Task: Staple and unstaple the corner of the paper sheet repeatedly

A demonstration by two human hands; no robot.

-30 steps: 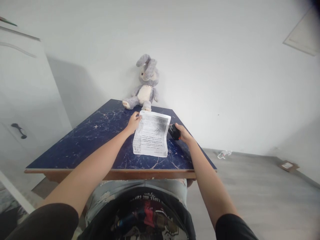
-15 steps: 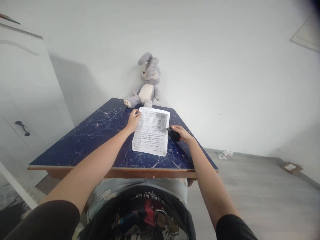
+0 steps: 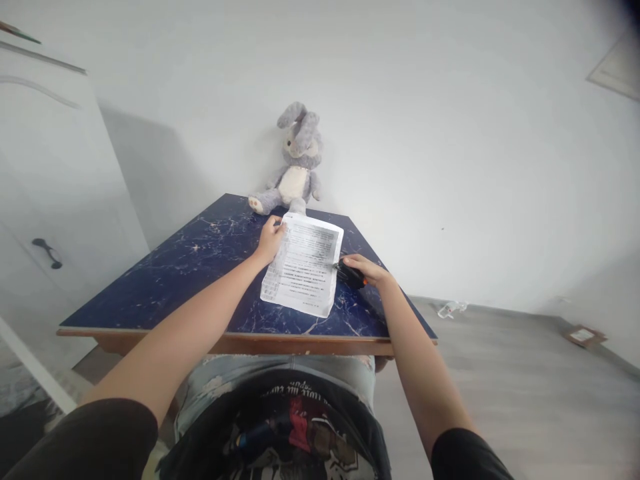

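A printed sheet of paper (image 3: 303, 265) is held up over the dark blue marbled table (image 3: 190, 267). My left hand (image 3: 271, 240) pinches the paper's upper left corner. At the sheet's right edge my right hand (image 3: 364, 270) grips a small black tool with an orange spot (image 3: 350, 273); its tip touches the paper's edge. What kind of tool it is I cannot make out.
A grey plush rabbit (image 3: 295, 167) sits at the table's far edge against the white wall. A white cabinet door with a dark handle (image 3: 47, 252) stands at the left. On the grey floor at the right lie a clear plastic item (image 3: 449, 309) and a small cardboard piece (image 3: 583, 335).
My right hand has moved left with the black tool, from beside the paper to its right edge. The paper has tilted slightly; my left hand keeps its hold.
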